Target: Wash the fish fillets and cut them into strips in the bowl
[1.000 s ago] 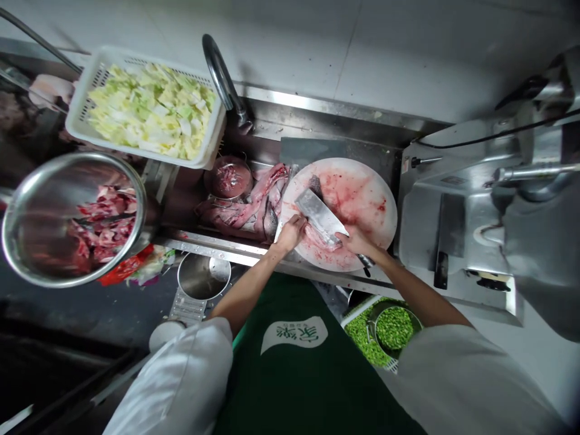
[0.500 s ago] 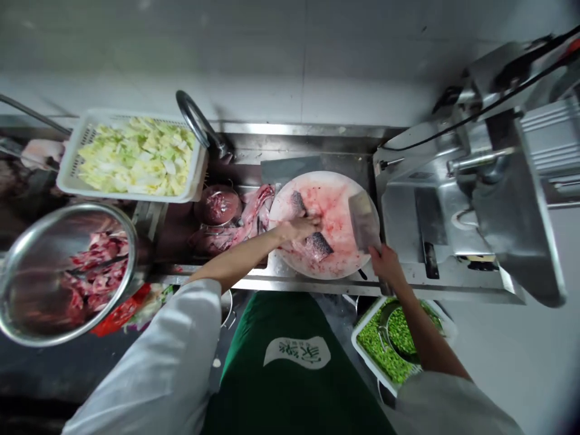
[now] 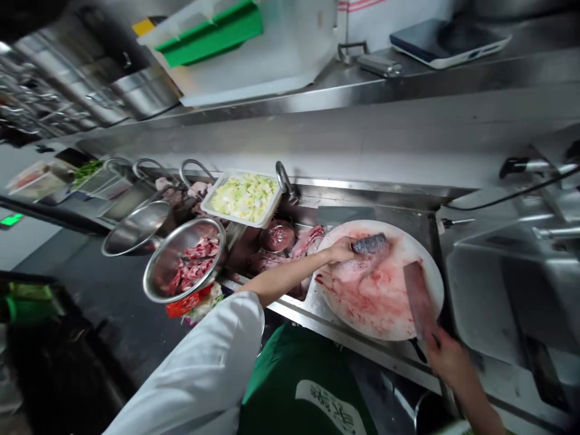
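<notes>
My left hand grips a dark-skinned piece of fish at the far side of a round white cutting board smeared with blood. My right hand is shut on the handle of a cleaver, whose blade lies over the board's right part, apart from the fish. More raw fish pieces lie in the sink just left of the board.
A steel bowl of cut red meat and a white basket of chopped cabbage stand to the left. A meat slicer stands to the right. A faucet rises behind the sink. A steel shelf runs above.
The view tilted up and now shows the shelf. My left hand moved a fish piece to the board's far side. The cleaver stayed at the board's right.
</notes>
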A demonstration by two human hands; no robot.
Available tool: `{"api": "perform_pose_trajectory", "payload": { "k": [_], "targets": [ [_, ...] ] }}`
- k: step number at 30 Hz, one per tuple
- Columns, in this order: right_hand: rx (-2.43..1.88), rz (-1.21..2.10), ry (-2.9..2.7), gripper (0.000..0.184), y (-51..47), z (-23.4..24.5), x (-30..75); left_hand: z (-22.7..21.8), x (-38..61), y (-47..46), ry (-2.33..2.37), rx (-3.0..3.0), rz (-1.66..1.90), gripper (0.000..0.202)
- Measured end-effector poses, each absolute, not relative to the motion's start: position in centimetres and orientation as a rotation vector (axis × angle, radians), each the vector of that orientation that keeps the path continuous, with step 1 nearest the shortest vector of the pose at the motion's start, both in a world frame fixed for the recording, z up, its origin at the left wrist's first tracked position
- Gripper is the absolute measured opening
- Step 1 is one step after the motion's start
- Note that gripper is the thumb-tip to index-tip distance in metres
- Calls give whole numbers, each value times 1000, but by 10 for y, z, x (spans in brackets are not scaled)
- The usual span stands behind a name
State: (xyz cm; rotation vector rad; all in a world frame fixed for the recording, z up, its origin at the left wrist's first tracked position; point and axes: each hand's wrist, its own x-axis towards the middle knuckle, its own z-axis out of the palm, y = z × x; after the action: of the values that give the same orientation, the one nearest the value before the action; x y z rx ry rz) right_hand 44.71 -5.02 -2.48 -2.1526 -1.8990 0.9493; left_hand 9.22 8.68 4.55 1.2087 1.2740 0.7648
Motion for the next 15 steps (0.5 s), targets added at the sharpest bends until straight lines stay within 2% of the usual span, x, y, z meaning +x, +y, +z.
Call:
{"api": "perform_pose_trajectory", "payload": {
  "k": [3, 5, 9, 12, 15],
  "targets": [
    [-2147, 1109, -1908, 32, -32, -21, 436, 35, 98, 74, 1351, 804, 1115, 49],
    [-2179, 1097, -1956, 31, -23, -13, 428, 19, 104, 54, 1467, 566, 1254, 49],
    [-2106, 873, -2215, 33, -17, 14, 416, -9, 104, -10, 1724, 365, 969, 27],
    [-2197, 714, -2403, 37, -20, 35, 396, -20, 82, -52, 1779, 564, 834, 18],
    [-2277, 614, -2535, 44, -25, 49, 355, -25, 59, -64, 1912, 1285, 896, 19]
  ]
}}
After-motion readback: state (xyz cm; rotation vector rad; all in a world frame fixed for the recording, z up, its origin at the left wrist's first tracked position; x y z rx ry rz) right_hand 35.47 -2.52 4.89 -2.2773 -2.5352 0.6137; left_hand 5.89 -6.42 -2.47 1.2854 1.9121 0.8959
